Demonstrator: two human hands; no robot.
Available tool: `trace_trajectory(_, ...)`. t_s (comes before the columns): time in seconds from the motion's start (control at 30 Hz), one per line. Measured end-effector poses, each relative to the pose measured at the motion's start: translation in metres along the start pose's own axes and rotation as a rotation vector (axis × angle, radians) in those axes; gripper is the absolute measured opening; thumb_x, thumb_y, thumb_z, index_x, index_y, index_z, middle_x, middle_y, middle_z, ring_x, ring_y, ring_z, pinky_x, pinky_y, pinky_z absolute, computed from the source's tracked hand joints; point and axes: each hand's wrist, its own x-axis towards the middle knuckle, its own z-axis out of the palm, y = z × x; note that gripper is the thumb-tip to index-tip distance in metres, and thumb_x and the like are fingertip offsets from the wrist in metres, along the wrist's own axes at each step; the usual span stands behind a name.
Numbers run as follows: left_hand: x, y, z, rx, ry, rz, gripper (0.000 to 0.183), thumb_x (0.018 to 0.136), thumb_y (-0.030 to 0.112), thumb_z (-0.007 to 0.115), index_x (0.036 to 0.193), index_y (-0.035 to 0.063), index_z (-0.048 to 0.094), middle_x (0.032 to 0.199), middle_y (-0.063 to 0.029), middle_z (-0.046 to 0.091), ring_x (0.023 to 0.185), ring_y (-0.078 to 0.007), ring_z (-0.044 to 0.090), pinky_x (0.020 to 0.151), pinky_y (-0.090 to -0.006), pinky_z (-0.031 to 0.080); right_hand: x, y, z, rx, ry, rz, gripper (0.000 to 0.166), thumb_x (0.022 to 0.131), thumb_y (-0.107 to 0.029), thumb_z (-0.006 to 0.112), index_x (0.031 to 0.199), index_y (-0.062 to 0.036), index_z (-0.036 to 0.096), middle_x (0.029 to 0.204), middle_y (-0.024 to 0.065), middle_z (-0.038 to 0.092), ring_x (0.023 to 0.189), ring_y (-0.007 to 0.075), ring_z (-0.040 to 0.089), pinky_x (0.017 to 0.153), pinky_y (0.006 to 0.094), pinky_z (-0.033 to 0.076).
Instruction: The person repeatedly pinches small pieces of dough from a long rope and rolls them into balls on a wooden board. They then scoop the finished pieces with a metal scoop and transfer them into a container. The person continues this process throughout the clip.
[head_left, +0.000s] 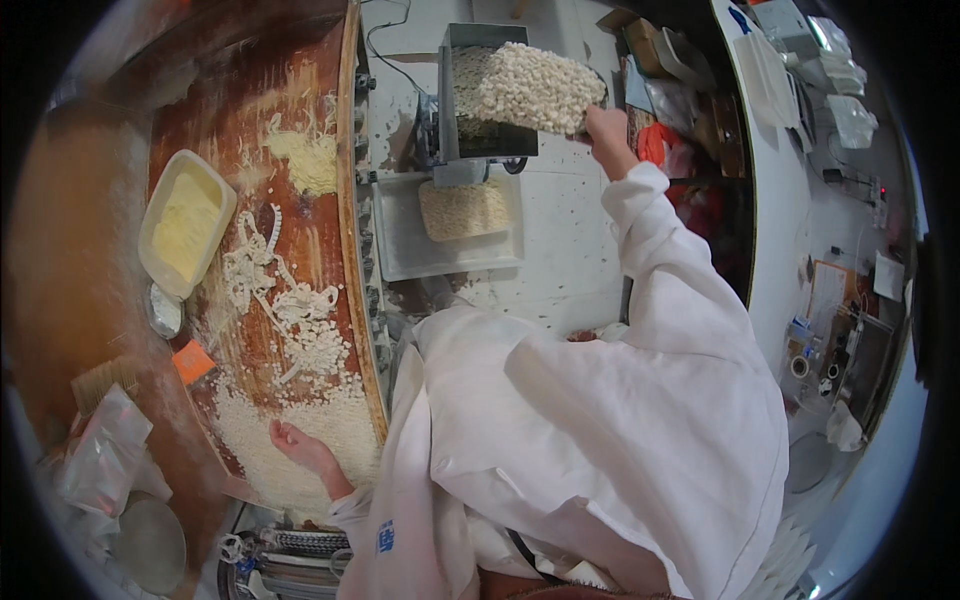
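Observation:
My right hand (607, 135) grips the near right edge of a shallow, dark-rimmed container (602, 81). Small off-white dough pieces (536, 86) heap over it and hide most of its surface. It overlaps the right side of a metal hopper (448, 97) on a machine, and more pale bits lie inside that hopper. Over a spread of fine pale pellets (247, 442) on the wooden board hovers or rests my left hand (304, 448), its fingers loosely curled; whether they pinch anything is unclear. Larger pellets and twisted dough strips (251, 266) lie farther up the board.
A white tray (450, 262) under the machine holds a mound of pellets (465, 210). On the board's left stands a tub (225, 196) of yellow powder. Yellow dough shreds (307, 154), an orange card (193, 363), a brush (105, 385) and plastic bags (109, 457) lie around.

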Motion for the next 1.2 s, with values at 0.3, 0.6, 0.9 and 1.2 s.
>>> trace_trajectory(0.3,-0.023,-0.010,-0.003,-0.070,-0.006,-0.100,0.042,0.110,0.021,0.052,0.145,-0.0013,0.049,0.140,-0.0172,0.055,0.124,-0.0289,0.054,0.106,-0.0378,0.044,0.087,-0.061,0.060,-1.119,-0.011,-0.442,0.026,0.086,-0.022,0.066,0.089,0.0020,0.078,0.095,0.0296,0.073,0.095,0.0462,0.071,0.085,0.0489,0.058)
trace_trajectory(0.6,-0.083,-0.076,-0.001,0.126,-0.166,-0.411,0.049,0.105,0.020,0.062,0.145,-0.0030,0.046,0.142,-0.0206,0.052,0.126,-0.0324,0.053,0.106,-0.0412,0.046,0.042,-0.167,0.066,-0.766,-0.126,-0.375,0.031,0.087,-0.018,0.058,0.093,0.0088,0.073,0.081,0.0262,0.073,0.079,0.0393,0.074,0.079,0.0472,0.058)
trace_trajectory(0.9,-0.136,-0.176,0.006,0.132,0.030,-0.547,0.087,0.085,0.029,0.085,0.151,0.0003,0.037,0.146,-0.0253,0.041,0.134,-0.0414,0.042,0.109,-0.0514,0.040,-0.157,-0.122,0.277,-0.407,-0.805,-0.349,0.034,0.091,-0.012,0.056,0.112,0.0143,0.059,0.091,0.0253,0.070,0.085,0.0354,0.074,0.067,0.0462,0.060)
trace_trajectory(1.2,-0.178,-0.217,-0.012,0.245,0.071,-0.553,0.127,0.071,0.035,0.096,0.162,0.0037,0.015,0.160,-0.0390,0.014,0.148,-0.0542,0.019,0.118,-0.0574,0.027,-0.399,-0.068,0.415,-0.871,-1.246,-0.804,0.044,0.089,-0.013,0.055,0.124,0.0125,0.049,0.106,0.0420,0.065,0.106,0.0574,0.063,0.092,0.0595,0.050)
